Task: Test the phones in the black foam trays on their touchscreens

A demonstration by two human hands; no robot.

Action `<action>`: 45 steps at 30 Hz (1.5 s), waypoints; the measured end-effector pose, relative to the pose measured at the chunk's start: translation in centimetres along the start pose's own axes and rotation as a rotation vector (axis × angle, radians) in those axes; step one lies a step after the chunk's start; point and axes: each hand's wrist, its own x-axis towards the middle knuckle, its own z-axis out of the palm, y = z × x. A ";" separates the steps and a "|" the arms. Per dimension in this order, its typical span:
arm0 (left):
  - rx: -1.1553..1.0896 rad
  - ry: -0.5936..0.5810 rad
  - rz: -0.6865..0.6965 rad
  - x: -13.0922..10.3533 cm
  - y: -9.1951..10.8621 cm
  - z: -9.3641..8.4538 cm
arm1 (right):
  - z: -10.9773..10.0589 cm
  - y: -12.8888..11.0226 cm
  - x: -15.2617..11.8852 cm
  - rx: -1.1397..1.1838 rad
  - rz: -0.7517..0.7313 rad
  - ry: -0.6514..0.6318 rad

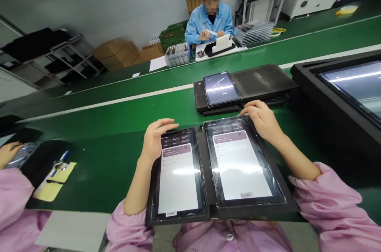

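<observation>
Two lit tablets lie side by side in black foam trays near the bench's front edge. Both the left tablet [178, 180] and the right tablet [242, 164] show a white page under a dark panel and a purple box. My left hand [154, 137] is over the upper left corner of the left tablet, its fingers stretched out and holding nothing. At the top right corner of the other tablet is my right hand [262, 119], fingers loosely bent and apart, the tips at the edge. Whether they touch it is hard to tell.
Beyond the tablets, another tablet [222, 88] rests on black foam trays [264, 79]. A large foam tray [306, 75] with screens stands right. On the left are a neighbour's hand [8, 154] and a yellow note [52, 188] with pens. A person in blue [210, 25] sits across the bench.
</observation>
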 end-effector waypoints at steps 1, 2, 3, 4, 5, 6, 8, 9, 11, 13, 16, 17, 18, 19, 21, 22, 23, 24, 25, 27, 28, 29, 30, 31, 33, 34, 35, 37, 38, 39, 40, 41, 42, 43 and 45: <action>-0.046 -0.042 -0.018 0.5 0.2 0.1 | -0.3 0.1 0.3 -0.027 0.020 -0.048; -0.075 -0.113 -0.029 1.0 0.4 0.3 | -0.5 0.1 0.6 -0.054 0.046 -0.099; -0.086 -0.204 -0.034 1.7 0.7 0.6 | -0.7 0.1 0.9 -0.081 0.079 -0.149; -0.079 -0.296 -0.037 2.3 0.9 1.0 | -0.8 0.1 1.1 -0.109 0.116 -0.194; -0.056 -0.377 -0.042 2.9 1.2 1.5 | -0.9 0.0 1.3 -0.137 0.152 -0.233; -0.027 -0.434 -0.052 3.4 1.5 2.0 | -0.9 -0.1 1.5 -0.161 0.186 -0.261; 0.024 -0.489 -0.068 4.0 1.8 2.8 | -1.2 -0.6 1.6 -0.192 0.234 -0.303; 0.043 -0.492 -0.063 4.1 1.8 3.1 | -1.3 -0.8 1.6 -0.202 0.250 -0.321; 0.083 -0.469 -0.017 4.2 1.8 3.5 | -1.5 -1.3 1.6 -0.241 0.284 -0.362; 0.121 -0.455 0.045 4.2 1.6 3.7 | -1.6 -1.7 1.6 -0.311 0.316 -0.424; 0.134 -0.418 0.089 4.5 1.4 3.6 | -1.7 -2.2 1.8 -0.417 0.340 -0.492; 0.125 -0.394 0.094 4.6 1.4 3.4 | -1.7 -2.4 1.9 -0.434 0.341 -0.496; 0.113 -0.359 0.097 4.7 1.4 3.3 | -1.8 -2.6 2.0 -0.446 0.343 -0.491; 0.097 -0.318 0.096 4.7 1.5 3.1 | -1.9 -2.7 2.1 -0.451 0.348 -0.484; 0.060 -0.257 0.081 4.9 1.7 3.0 | -2.1 -2.9 2.2 -0.449 0.366 -0.477; 0.052 -0.250 0.069 4.9 1.8 3.1 | -2.2 -3.0 2.3 -0.441 0.380 -0.475; 0.054 -0.265 0.060 4.9 1.9 3.2 | -2.2 -3.0 2.3 -0.419 0.398 -0.472; 0.064 -0.298 0.062 4.8 2.0 3.5 | -2.2 -2.9 2.3 -0.384 0.417 -0.467; 0.080 -0.338 0.078 4.8 2.2 3.8 | -2.2 -2.8 2.3 -0.340 0.435 -0.459; 0.104 -0.410 0.133 4.6 2.6 4.5 | -2.0 -2.4 2.3 -0.254 0.462 -0.440; 0.108 -0.435 0.160 4.5 2.9 4.8 | -1.9 -2.1 2.4 -0.218 0.471 -0.430; 0.111 -0.453 0.178 4.4 3.1 5.1 | -1.8 -1.9 2.5 -0.187 0.479 -0.421; 0.116 -0.464 0.187 4.3 3.3 5.2 | -1.7 -1.7 2.7 -0.156 0.486 -0.413; 0.121 -0.475 0.185 4.2 3.5 5.3 | -1.6 -1.5 2.9 -0.112 0.497 -0.405; 0.122 -0.496 0.167 4.1 3.5 5.2 | -1.7 -1.3 3.3 -0.014 0.515 -0.396; 0.118 -0.508 0.156 4.1 3.4 5.1 | -1.7 -1.3 3.5 0.056 0.520 -0.396; 0.112 -0.518 0.144 4.0 3.3 4.9 | -1.8 -1.3 3.7 0.151 0.523 -0.401; 0.103 -0.535 0.125 4.0 3.0 4.8 | -1.9 -1.3 3.9 0.313 0.519 -0.408; 0.104 -0.531 0.119 4.0 2.9 4.7 | -2.0 -1.2 3.9 0.352 0.516 -0.406; 0.108 -0.515 0.108 4.1 2.9 4.6 | -2.1 -1.1 3.8 0.353 0.515 -0.395; 0.112 -0.484 0.086 4.1 2.8 4.5 | -2.1 -1.0 3.7 0.311 0.514 -0.375; 0.114 -0.438 0.049 4.2 2.8 4.2 | -2.2 -1.0 3.5 0.239 0.511 -0.347; 0.113 -0.385 -0.004 4.3 2.8 4.0 | -2.4 -0.9 3.3 0.177 0.507 -0.312; 0.108 -0.334 -0.070 4.3 2.6 3.6 | -2.5 -0.9 3.0 0.129 0.497 -0.280; 0.082 -0.298 -0.216 4.4 2.0 2.7 | -2.8 -1.1 2.6 0.051 0.431 -0.262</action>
